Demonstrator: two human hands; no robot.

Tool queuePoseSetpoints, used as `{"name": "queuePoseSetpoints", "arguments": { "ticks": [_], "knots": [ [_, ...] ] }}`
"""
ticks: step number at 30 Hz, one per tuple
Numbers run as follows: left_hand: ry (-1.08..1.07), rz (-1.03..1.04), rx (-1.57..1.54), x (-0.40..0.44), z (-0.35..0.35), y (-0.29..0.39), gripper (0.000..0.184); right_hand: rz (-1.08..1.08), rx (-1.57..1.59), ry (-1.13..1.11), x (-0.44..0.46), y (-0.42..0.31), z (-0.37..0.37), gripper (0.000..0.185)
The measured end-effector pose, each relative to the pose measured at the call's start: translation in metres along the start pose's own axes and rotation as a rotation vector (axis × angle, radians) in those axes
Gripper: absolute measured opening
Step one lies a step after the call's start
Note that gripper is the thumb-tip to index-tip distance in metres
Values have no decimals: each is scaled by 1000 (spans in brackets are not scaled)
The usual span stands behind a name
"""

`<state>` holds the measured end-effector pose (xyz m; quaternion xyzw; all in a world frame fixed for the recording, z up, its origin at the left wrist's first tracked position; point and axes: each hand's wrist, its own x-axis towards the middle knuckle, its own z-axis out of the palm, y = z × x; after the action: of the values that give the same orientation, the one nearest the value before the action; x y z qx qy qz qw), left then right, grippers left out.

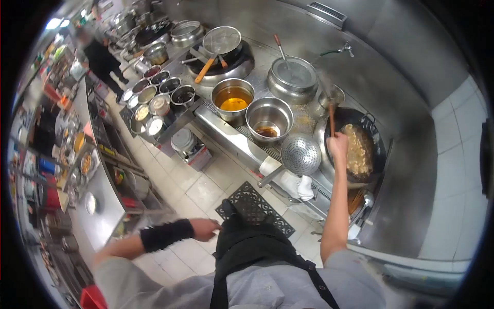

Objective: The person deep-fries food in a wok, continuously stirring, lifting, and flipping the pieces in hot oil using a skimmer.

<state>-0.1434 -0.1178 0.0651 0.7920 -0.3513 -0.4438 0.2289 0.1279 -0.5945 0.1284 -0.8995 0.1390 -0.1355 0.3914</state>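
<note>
My right hand (pixel 338 145) is closed round the wooden handle (pixel 332 121) of a tool beside the wok's left edge; its far end is blurred near a small metal pot (pixel 332 96). In the black wok (pixel 380 154) lie pale pieces of food (pixel 358 149) in bubbling liquid. My left hand (pixel 206 229) hangs low beside my black apron, away from the stove, below a black wristband. Its fingers are partly curled and too small to make out clearly. A perforated metal strainer (pixel 300 154) rests left of the wok.
Left of the strainer stand a pot with a little brown liquid (pixel 269 119) and a pot of yellow oil (pixel 232 101). A lidded steel pot (pixel 293 77) is behind. Several sauce containers (pixel 182 96) stand further left. A person (pixel 103 59) is in the far aisle.
</note>
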Motion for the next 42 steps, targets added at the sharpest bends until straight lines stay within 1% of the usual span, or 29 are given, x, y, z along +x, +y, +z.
{"name": "queuePoseSetpoints", "arguments": {
  "ticks": [2,4,5,7,8,9,10,11,14,15,16,18,20,22,24,25,28,29,31,33,34,35,37,38,39,40,42],
  "knots": [
    [-8,57,-131,25,4,8,42,115,73,-26,7,14,25,37],
    [174,115,-177,48,14,-6,42,214,398,37,-23,-4,21,39],
    [296,77,-244,52,15,-6,42,268,554,74,-42,-17,15,40],
    [531,18,-375,57,13,-9,41,286,639,151,-58,-53,0,28],
    [542,-21,-537,52,12,-14,41,291,678,193,-66,-66,-11,22],
    [564,-60,-701,50,9,-17,41,351,755,187,-61,-77,-22,14],
    [590,-101,-868,51,6,-21,41,332,790,208,-48,-83,-27,12],
    [616,-83,-891,50,5,-29,41,312,824,223,-32,-84,-30,10],
    [568,-94,-752,39,-18,-43,39,234,923,247,24,-76,-33,8],
    [593,-49,-772,40,-22,-49,39,229,954,208,43,-69,-37,11],
    [572,-53,-715,41,-26,-55,39,223,973,180,59,-54,-45,14],
    [537,-79,-594,40,-37,-65,39,341,1205,-9,59,-38,-69,17],
    [509,-79,-532,35,-46,-64,38,331,1124,56,18,-38,-60,15],
    [486,-101,-462,25,-61,-50,38,326,1052,142,-20,-57,-47,15],
    [470,-78,-506,19,-66,-40,38,344,986,256,-40,-78,-34,17],
    [451,-76,-524,13,-65,-38,38,316,972,252,-34,-71,-31,15],
    [413,14,-533,21,-41,-57,38,300,1046,232,-8,-64,-35,11],
    [393,13,-476,25,-34,-62,38,303,1060,229,-5,-64,-37,13],
    [370,3,-373,27,-25,-64,38,280,1179,184,-14,-62,-40,16],
    [379,-26,-497,26,-29,-55,37,248,1349,89,-31,-63,-31,21],
    [388,-49,-568,24,-31,-46,37,220,1433,-44,-47,-66,-21,21],
    [446,-59,-588,25,-32,-37,31,179,1517,-88,-66,-70,-6,32],
    [407,31,-654,39,-24,-35,26,245,1555,-207,-106,-83,11,43],
    [395,63,-686,42,-16,-36,25,292,1856,-411,-118,-69,17,51],
    [377,77,-704,47,-12,-34,24,314,1931,-383,-135,-74,21,54],
    [357,93,-718,50,-10,-30,23,324,2010,-443,-148,-69,27,59],
    [340,175,-693,45,-20,-11,25,264,1967,-535,-175,-58,48,68]
  ]
}}
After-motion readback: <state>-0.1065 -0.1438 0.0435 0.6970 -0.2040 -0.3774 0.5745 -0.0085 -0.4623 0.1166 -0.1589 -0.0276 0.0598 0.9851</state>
